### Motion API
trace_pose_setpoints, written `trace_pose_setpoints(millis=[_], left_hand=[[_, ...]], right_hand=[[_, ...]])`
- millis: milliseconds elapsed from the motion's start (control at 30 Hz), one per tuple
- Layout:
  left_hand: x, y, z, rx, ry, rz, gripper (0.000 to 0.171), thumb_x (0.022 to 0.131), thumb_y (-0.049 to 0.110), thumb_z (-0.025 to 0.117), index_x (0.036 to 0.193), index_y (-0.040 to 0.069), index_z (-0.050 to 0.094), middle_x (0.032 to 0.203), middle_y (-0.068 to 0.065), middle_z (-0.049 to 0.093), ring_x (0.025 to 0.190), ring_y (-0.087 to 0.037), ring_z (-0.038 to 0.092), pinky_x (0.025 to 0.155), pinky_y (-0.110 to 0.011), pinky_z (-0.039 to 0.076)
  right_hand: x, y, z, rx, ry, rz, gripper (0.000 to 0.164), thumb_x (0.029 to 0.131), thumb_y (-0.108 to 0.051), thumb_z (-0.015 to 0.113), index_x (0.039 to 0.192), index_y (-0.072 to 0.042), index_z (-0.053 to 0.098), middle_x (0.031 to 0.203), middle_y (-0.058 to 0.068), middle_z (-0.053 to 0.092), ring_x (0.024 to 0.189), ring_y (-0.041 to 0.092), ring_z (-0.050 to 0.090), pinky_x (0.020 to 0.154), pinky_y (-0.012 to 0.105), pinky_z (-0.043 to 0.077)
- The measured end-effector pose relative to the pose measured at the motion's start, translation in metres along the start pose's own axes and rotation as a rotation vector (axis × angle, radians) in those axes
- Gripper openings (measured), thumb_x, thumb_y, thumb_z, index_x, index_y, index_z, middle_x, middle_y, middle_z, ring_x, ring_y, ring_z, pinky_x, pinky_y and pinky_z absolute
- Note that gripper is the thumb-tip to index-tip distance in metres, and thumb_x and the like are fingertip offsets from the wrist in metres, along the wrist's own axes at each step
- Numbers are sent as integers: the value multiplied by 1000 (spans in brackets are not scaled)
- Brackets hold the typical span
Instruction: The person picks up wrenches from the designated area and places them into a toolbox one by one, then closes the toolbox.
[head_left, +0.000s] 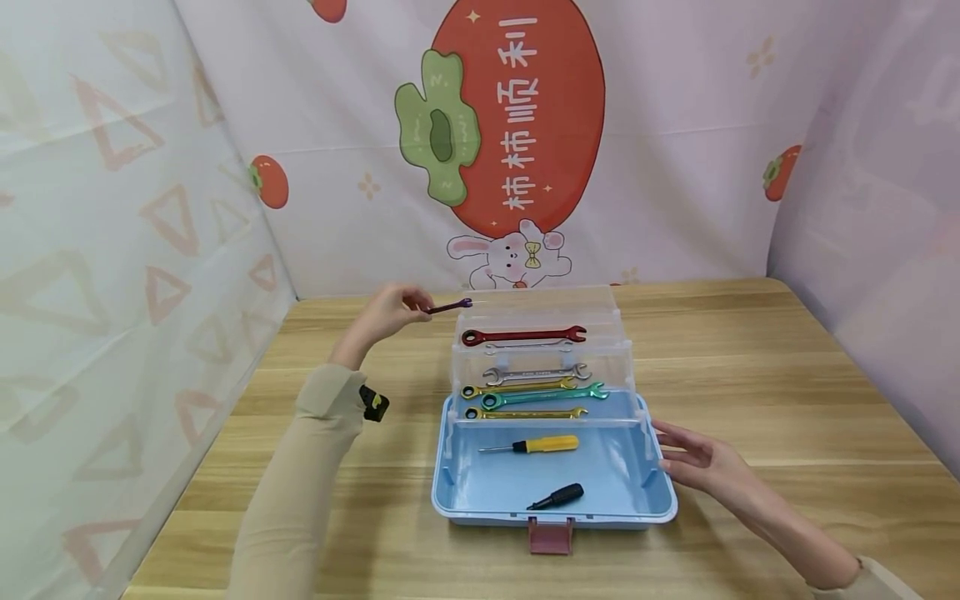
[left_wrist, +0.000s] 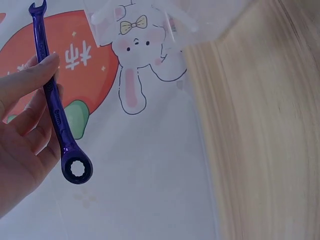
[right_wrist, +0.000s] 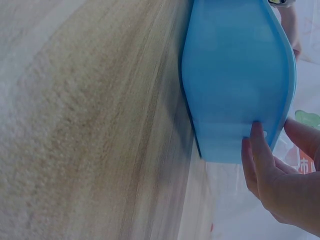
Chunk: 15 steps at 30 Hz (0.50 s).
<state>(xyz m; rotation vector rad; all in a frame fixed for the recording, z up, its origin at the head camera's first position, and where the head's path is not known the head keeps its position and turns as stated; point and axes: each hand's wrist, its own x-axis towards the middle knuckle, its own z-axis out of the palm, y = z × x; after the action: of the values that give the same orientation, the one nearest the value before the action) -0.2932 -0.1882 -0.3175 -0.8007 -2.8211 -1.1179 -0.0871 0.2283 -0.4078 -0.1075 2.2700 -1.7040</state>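
My left hand (head_left: 393, 312) pinches a purple combination wrench (left_wrist: 55, 107) between thumb and fingers, left of the raised clear lid. In the left wrist view, its ratchet ring end points down and its open jaw up. My right hand (head_left: 705, 458) rests at the right side of a blue toolbox (head_left: 442, 492). Its fairly straight fingers (right_wrist: 260, 145) touch the outer wall, with the thumb at the rim. Clear raised trays (head_left: 615, 367) hold a red wrench (head_left: 525, 335), silver wrenches (head_left: 536, 375), a green wrench (head_left: 543, 396) and yellow wrenches (head_left: 532, 412).
In the toolbox base lie a yellow-handled screwdriver (head_left: 551, 443) and a short black-handled tool (head_left: 558, 497). A reddish latch (head_left: 550, 536) hangs at the front. The wooden table (head_left: 787, 375) meets a printed cloth backdrop (head_left: 675, 192) behind and at both sides.
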Motion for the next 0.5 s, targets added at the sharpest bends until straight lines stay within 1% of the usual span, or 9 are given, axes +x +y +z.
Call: trace_pose_setpoints(millis=[100,167,267,400,500], left_hand=[[6,6,1,1,-4,18,8,76,-1,65,83,0,63,79,-10,61,71,-20,52,62,-27,42],[10,11,2,-4,-6,29,8,75,-1,66,83,-1,64,78,-11,61,70,-20,53,61,-26,42],[17,18,4,-5,-14,44,9,75,-2,66,83,-2,64,77,-12,61,69,-20,53,60,-25,42],[27,26,8,17,-32,46,9,75,-1,66,84,-2,64,77,-11,62,68,-19,54,60,-24,42],[33,30,11,31,-48,54,10,75,-1,65,85,-1,65,78,-11,62,69,-19,54,60,-24,42]], right_hand=[[0,1,0,12,0,-5,63,85,-18,58,136,2,27,130,31,34,106,14,53,79,28,48],[0,1,0,18,0,-5,63,85,-17,58,136,2,27,130,31,34,105,12,53,80,28,47],[0,1,0,15,1,-1,63,85,-18,58,137,2,26,130,31,34,106,15,53,80,28,47],[-1,0,0,3,2,3,63,86,-19,58,137,1,26,131,31,34,109,24,51,80,28,47],[-1,0,0,2,1,6,63,86,-19,58,137,0,27,131,31,34,111,28,50,80,29,48]])
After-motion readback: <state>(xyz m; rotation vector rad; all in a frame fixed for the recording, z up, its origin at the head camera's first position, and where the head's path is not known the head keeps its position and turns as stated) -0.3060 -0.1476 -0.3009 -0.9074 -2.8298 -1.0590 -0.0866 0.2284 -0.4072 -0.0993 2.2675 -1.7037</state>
